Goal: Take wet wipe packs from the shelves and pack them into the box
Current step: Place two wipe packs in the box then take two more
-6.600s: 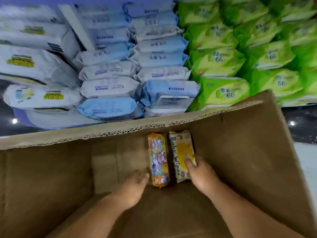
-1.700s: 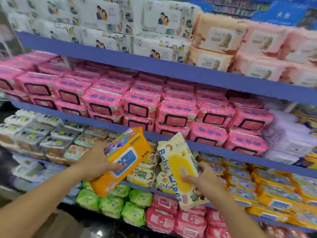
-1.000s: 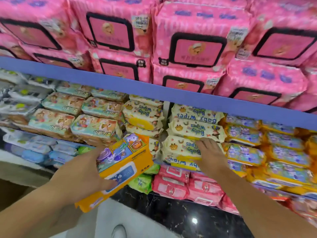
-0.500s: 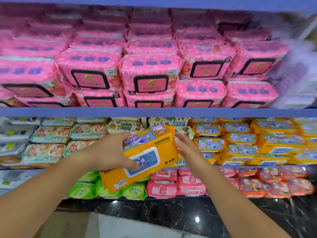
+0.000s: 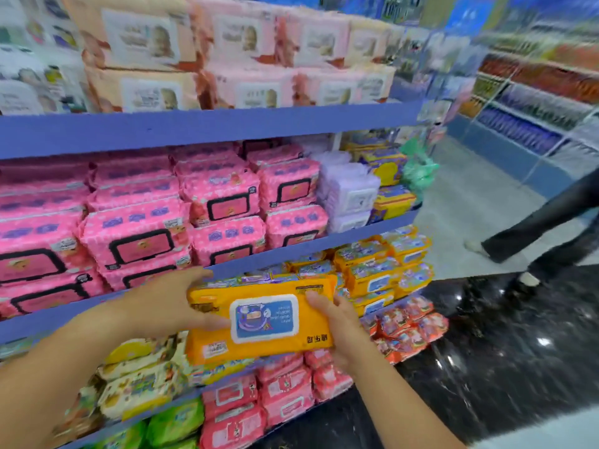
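- Orange wet wipe pack (image 5: 262, 322), with a blue and white flap label, lies level in mid-air in front of you, near the middle of the shelving.
- Your left hand (image 5: 168, 306) grips the pack's left end, thumb across its front.
- Your right hand (image 5: 343, 332) grasps the right end, thumb on the front and fingers curled behind.
- Just behind and to the right, matching orange packs (image 5: 372, 273) sit stacked.
- Pink packs (image 5: 139, 241) fill the blue shelf (image 5: 291, 251) above them, with lilac packs (image 5: 350, 189) at its right end.
- Far right, a person's dark trouser legs (image 5: 544, 228) stand by the glossy black floor (image 5: 486, 367).
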Demonstrator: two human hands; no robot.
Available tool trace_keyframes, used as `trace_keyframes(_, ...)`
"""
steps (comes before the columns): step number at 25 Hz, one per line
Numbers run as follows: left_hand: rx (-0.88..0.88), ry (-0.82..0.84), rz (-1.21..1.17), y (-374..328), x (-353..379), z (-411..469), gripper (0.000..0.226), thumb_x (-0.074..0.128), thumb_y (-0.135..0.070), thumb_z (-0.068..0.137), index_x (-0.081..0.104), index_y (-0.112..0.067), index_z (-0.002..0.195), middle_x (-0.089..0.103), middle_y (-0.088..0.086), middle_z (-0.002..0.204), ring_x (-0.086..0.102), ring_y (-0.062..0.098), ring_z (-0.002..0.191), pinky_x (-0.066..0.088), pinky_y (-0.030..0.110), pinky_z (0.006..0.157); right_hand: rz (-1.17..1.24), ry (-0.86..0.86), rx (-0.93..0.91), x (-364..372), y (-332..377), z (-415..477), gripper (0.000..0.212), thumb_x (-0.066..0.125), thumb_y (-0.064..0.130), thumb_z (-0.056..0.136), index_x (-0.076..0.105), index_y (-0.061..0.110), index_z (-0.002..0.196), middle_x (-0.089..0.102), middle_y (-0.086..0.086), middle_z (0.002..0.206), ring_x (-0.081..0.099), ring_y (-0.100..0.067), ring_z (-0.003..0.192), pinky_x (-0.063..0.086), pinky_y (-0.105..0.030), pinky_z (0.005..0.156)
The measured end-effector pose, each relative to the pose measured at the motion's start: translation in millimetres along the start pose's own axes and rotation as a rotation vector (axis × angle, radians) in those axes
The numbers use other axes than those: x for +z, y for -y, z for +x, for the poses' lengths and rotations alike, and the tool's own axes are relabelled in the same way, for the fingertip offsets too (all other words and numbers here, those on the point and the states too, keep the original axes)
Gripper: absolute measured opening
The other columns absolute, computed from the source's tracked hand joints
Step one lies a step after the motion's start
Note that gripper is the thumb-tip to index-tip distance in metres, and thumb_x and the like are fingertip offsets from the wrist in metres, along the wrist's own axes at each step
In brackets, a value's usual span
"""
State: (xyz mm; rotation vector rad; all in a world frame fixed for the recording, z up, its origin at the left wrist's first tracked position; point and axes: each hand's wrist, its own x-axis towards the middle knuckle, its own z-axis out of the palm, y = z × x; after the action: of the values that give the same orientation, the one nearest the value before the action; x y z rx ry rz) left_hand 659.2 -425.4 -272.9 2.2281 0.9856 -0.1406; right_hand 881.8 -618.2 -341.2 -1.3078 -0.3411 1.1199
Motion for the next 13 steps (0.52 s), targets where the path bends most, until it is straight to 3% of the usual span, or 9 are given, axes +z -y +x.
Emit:
trace_keyframes(1, -0.041, -0.05, -0.071, -7, 12, 5, 0.13, 0.071, -0.093, 0.036, 0.04, -0.034, 0.147, 0.052, -0.012, 0.139, 0.056, 0.012, 0.123, 0.047, 0.031, 0.098, 0.036, -0.035, 0.0, -19, 4, 3, 0.047, 0.082, 0.028, 0.072, 0.063, 0.017, 0.114, 0.079, -0.007, 0.092, 0.076, -0.026, 0.077, 0.06, -0.035, 0.056)
trace_keyframes(3, -0.087, -0.063, -0.291, -25, 43, 19, 0.093, 0.08, -0.078, 0.052, 0.051, -0.036, 0.13, 0.061, -0.012, 0.126, 0.065, 0.01, 0.107, 0.053, 0.03, 0.084, 0.07, -0.076, 0.011, -55, 9, 15, 0.061, 0.082, 0.029, 0.073, 0.058, 0.014, 0.126, 0.078, -0.01, 0.102, 0.076, -0.031, 0.086, 0.062, -0.041, 0.063)
trace_keyframes(6, -0.134, 0.009, -0.556, -62, 93, 51, 0.052, 0.084, -0.047, 0.072, 0.063, -0.036, 0.118, 0.076, -0.008, 0.108, 0.075, 0.012, 0.093, 0.061, 0.038, 0.08, 0.006, -0.035, 0.042, -107, 19, 40, 0.064, 0.08, 0.032, 0.072, 0.058, 0.015, 0.13, 0.076, -0.013, 0.111, 0.074, -0.036, 0.098, 0.063, -0.048, 0.074)
trace_keyframes(10, -0.177, -0.065, -0.677, -115, 152, 106, 0.048, 0.087, -0.033, 0.073, 0.067, -0.027, 0.116, 0.079, -0.012, 0.095, 0.075, 0.006, 0.08, 0.056, 0.024, 0.064, -0.106, 0.013, 0.105, -188, 44, 80, 0.051, 0.077, 0.032, 0.072, 0.061, 0.021, 0.12, 0.078, -0.009, 0.102, 0.076, -0.029, 0.088, 0.063, -0.042, 0.067)
trace_keyframes(13, -0.226, -0.124, -0.729, -151, 193, 142, 0.048, 0.09, -0.024, 0.072, 0.064, -0.027, 0.112, 0.077, -0.021, 0.085, 0.071, -0.006, 0.072, 0.051, 0.011, 0.057, -0.173, 0.013, 0.144, -250, 66, 104, 0.055, 0.085, 0.038, 0.071, 0.06, 0.027, 0.119, 0.079, -0.002, 0.1, 0.077, -0.027, 0.089, 0.062, -0.049, 0.077)
